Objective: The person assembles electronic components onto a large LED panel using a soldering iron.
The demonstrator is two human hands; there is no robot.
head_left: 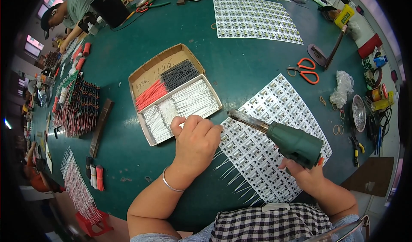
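My right hand (305, 175) is wrapped round the grip of a green soldering gun (296, 144). The gun's metal tip points left, over the upper left edge of a white circuit board panel (279, 109). Rows of small silver parts cover that panel, and several white wires (231, 176) stick out from its lower left edge. Between the panel and a cardboard box (148, 135) is my left hand (196, 145), fingers curled closed in a pinch; what they hold, if anything, is hidden. In the box lie red wires (151, 94), black wires (180, 74) and white wires (195, 98).
Orange-handled scissors (308, 71) and a crumpled plastic bag (342, 87) lie right of the panel. Another board panel (255, 20) is farther back. At left are a dark metal bar (101, 128) and a stack of wired boards (77, 107). A co-worker (71, 15) bends over the table's far left.
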